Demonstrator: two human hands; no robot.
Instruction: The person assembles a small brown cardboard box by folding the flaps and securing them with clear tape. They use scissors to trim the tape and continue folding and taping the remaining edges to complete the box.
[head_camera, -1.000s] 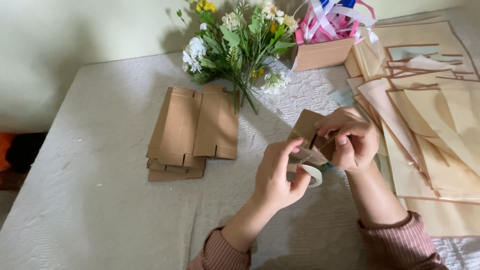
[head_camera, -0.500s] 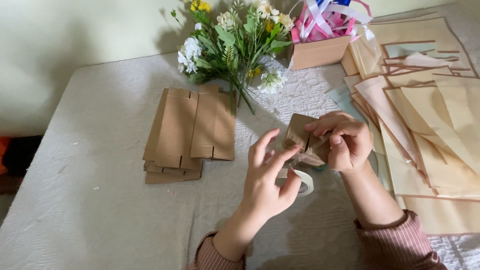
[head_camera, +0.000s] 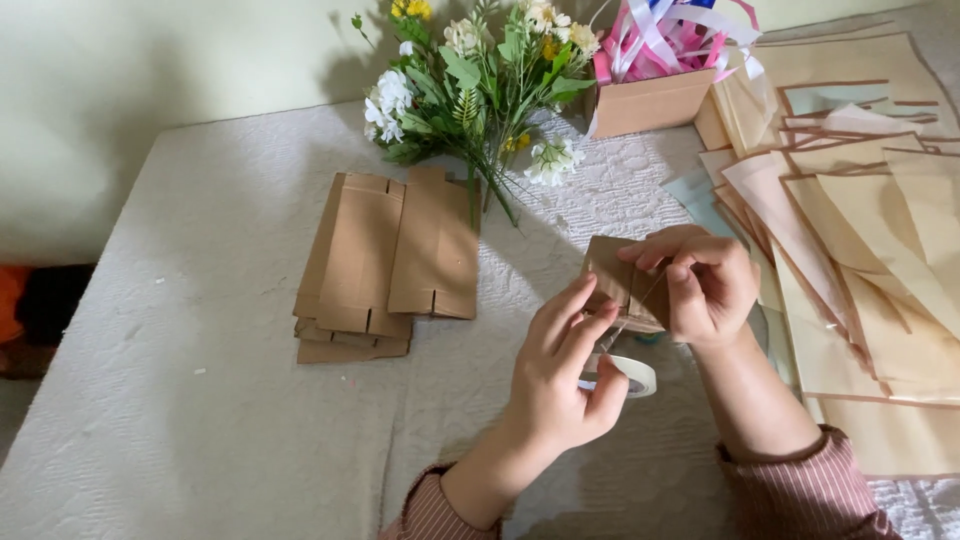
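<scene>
Toward the desk's (head_camera: 200, 420) left side lies a stack of flat brown card blanks (head_camera: 385, 265), well apart from both hands. Behind it, near the far edge, a bunch of flowers (head_camera: 470, 80) lies with its stems pointing toward the near edge.

Near the middle of the desk, toward the near edge, the left hand (head_camera: 565, 375) is raised above the cloth. Its grip is closed on a tape roll (head_camera: 625, 375): the thumb passes over the white ring and the roll sits against the palm. Its fingers (head_camera: 570, 315) stretch up and touch the lower edge of a small brown card box (head_camera: 615, 280). A strip of clear tape seems to run from the roll up to the box, though it is too thin to tell surely.

Just to the right, the right hand (head_camera: 705, 285) clamps the box: thumb and fingers curl over its upper right part and hold it tilted above the desk. The box thus lies between the two hands, above the roll.

At the far edge stands a brown box of ribbons (head_camera: 655, 95), pink and white. Along the right edge, overlapping sheets of paper (head_camera: 890, 230) in tan and cream cover the desk.
</scene>
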